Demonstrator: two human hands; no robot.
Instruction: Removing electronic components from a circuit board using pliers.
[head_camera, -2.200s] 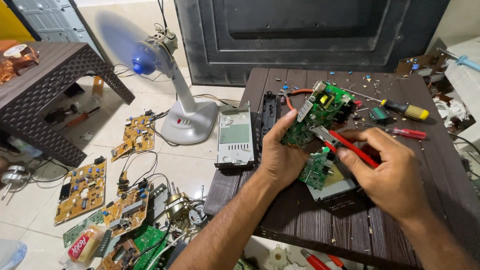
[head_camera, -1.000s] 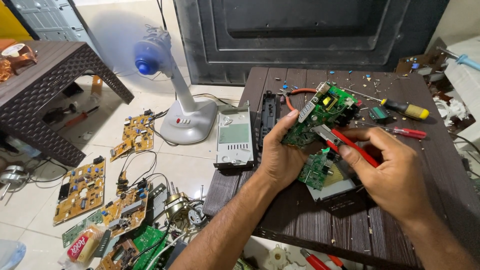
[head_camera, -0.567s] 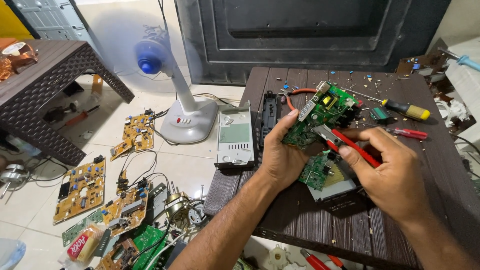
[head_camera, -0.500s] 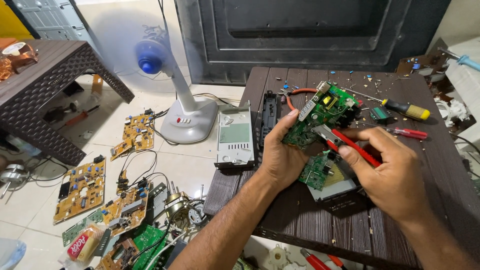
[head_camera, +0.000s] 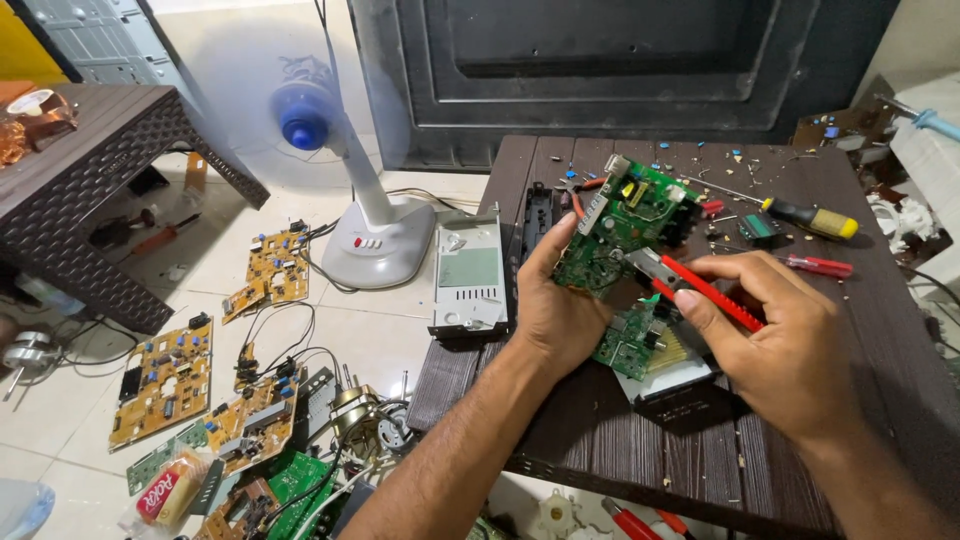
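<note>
Gripped upright in the left hand (head_camera: 560, 315), a green circuit board (head_camera: 622, 225) is held above the dark wooden table (head_camera: 600, 440). Red-handled pliers (head_camera: 700, 288) are clasped in the closed right hand (head_camera: 790, 345), their metal nose set against the board's lower edge. A second green board (head_camera: 628, 340) is seen just beneath, on a dark casing (head_camera: 680, 385). A yellow-handled screwdriver (head_camera: 810, 217) lies well behind.

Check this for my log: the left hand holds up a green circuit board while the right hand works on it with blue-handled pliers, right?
Not quite. In the head view the pliers in the right hand have red handles, not blue. The rest stands: the left hand holds up the green circuit board.
</note>
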